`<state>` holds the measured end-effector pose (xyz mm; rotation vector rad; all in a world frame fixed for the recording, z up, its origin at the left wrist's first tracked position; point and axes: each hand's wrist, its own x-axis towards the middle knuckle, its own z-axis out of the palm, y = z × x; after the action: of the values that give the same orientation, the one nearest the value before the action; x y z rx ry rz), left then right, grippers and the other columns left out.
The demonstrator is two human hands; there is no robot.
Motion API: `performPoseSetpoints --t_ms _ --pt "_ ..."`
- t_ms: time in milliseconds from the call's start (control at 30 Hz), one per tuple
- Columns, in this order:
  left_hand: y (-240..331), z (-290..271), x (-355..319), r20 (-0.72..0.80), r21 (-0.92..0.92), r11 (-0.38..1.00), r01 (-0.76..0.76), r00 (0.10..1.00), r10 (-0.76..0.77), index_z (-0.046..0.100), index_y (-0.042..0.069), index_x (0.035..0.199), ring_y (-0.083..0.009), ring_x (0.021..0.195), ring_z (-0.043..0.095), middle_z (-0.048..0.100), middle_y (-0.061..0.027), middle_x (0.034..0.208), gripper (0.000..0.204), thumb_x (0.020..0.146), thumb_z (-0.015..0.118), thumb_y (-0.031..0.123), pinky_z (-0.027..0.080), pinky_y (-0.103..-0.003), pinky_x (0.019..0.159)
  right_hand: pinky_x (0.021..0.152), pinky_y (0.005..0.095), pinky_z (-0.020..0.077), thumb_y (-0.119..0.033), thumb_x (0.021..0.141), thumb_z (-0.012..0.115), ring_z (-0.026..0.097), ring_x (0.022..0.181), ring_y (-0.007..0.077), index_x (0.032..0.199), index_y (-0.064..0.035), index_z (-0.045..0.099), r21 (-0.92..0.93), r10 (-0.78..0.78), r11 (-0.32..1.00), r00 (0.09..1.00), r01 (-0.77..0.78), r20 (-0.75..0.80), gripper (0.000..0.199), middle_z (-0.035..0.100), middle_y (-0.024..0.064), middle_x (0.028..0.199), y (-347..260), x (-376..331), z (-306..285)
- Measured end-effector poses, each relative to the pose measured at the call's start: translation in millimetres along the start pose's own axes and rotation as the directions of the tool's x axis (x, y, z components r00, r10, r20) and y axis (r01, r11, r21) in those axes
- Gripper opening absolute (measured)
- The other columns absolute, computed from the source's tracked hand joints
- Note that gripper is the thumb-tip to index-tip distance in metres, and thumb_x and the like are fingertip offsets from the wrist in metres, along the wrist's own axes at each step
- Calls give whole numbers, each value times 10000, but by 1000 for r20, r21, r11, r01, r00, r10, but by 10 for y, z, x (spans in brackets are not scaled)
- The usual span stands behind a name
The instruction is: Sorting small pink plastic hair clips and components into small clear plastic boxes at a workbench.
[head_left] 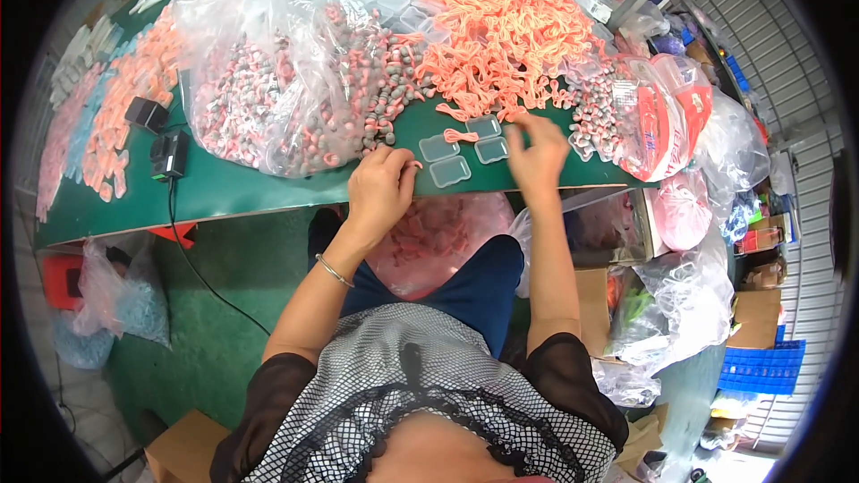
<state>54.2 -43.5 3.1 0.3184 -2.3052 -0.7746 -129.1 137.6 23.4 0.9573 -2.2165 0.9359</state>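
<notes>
Four clear cases (450,172) lie before us: left of them, our left hand (380,183) pinches a small pinkish piece (418,164), which a loosened grip could drop; among them, an orange cord bundle (461,136) lies lengthwise left to right; right of them, our right hand (540,154) curls, its hold unclear, and a stray knuckle could shift them

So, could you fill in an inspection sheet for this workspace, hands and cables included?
Surface: green table, heavily loaded toward the back.
Job's things: small clear cases near the hands; one orange piece among them, orange heap behind.
Clutter: large clear bag of grey-and-pink pieces.
Hands: left hand pinches a small pinkish piece; right hand beside the cases, grip unclear.
Cables: black cable runs from a black device over the table edge.
Surroundings: cardboard box, filled bag on the floor.
</notes>
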Motion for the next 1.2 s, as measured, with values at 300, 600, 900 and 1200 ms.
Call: performPoseSetpoints --t_ms 300,600,900,1200 --pt "61 28 23 21 -169 984 58 998 -56 679 51 909 -243 679 616 629 -93 798 95 822 690 89 485 -343 614 832 426 422 -182 800 717 648 856 254 906 -143 698 -427 124 902 984 -58 129 114 662 41 866 617 -75 -270" --pt "277 204 -9 53 -169 985 26 998 -17 704 81 871 -287 813 586 608 -70 829 126 808 731 187 469 -401 704 891 400 417 -58 756 687 604 954 252 883 -93 672 260 -368 925 821 277 437 132 654 45 933 -471 -95 -207" --pt "258 183 -38 68 -10 999 -39 997 39 695 102 858 -265 858 556 584 -57 884 165 769 750 230 430 -402 753 874 413 421 -30 762 648 605 929 260 877 -85 654 309 -374 917 812 251 448 129 665 51 910 -453 -132 -136" --pt "250 160 -28 33 6 996 -93 995 93 648 96 1000 -264 847 550 568 -65 882 366 702 784 259 399 -409 698 898 414 384 -66 770 670 590 984 256 919 -114 679 148 -316 948 890 282 328 156 661 39 981 -364 -24 -11"
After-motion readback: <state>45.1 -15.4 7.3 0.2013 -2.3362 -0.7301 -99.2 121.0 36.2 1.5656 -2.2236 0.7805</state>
